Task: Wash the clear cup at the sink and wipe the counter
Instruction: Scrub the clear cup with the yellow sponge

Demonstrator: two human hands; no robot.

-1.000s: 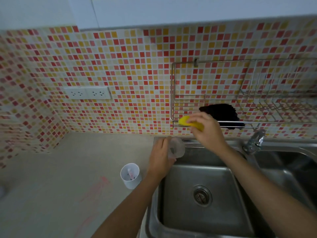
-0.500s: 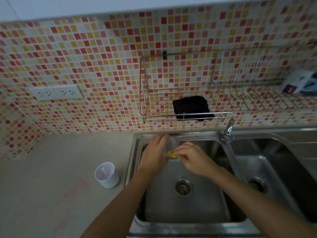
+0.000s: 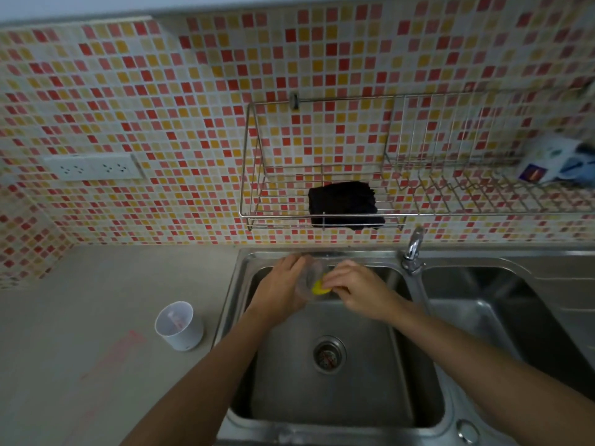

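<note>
Left hand [image 3: 283, 286]: grip wrapped around the clear cup [image 3: 310, 278], holding it over the back part of the left sink basin [image 3: 322, 397]. Cup lies tilted, mouth turned toward the right hand; its outline is faint and partly hidden by the fingers.

Right hand [image 3: 357, 289]: grip pinched closed on a yellow sponge [image 3: 319, 288], which is pressed into the cup's mouth. The two hands meet at the cup.

Below the hands: basin floor with the drain [image 3: 329, 354]. No running water can be made out.

Right of the right hand: the tap [image 3: 413, 249] stands on the divider, with a second basin [image 3: 502, 317] beyond it.

Above the hands, on the tiled wall: a wire rack [image 3: 257, 188] carrying a folded black cloth [image 3: 343, 204], one edge hanging over the front rail. Far right on the rack: a white and blue package [image 3: 547, 162], blurred.

Left of the left hand: the tabletop [image 3: 80, 300], with a white cup [image 3: 178, 326] standing upright just beside the sink rim, something pinkish inside. Reddish marks [image 3: 119, 352] on the tabletop nearer the camera. Further up the wall, a double socket [image 3: 93, 167].
</note>
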